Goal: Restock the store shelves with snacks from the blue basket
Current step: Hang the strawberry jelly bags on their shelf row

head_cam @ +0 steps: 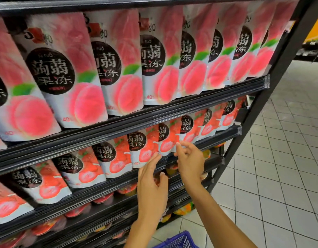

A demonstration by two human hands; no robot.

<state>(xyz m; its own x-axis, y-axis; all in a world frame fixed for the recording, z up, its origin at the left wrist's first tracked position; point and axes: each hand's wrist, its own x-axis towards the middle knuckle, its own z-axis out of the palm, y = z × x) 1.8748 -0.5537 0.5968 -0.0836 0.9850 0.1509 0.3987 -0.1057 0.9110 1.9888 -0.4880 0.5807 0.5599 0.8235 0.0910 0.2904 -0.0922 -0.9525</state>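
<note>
A blue basket (179,241) sits at the bottom edge of the frame, just below a person's two bare forearms. The left hand (152,187), lower centre, reaches up with straight fingers, their tips touching the lower edge of a strawberry pouch (143,149). The right hand (191,162), just to its right, has loosely spread fingers (178,146) against the neighbouring pouch; neither hand grips anything. The strawberry pouches stand in a row on the middle shelf (86,194), which runs from lower left to centre right. Below it, red jelly cups (102,199) are partly visible. Larger peach pouches (118,68) fill the upper shelf (118,126) across the top. A pale tiled floor (279,167) stretches along the right.
</note>
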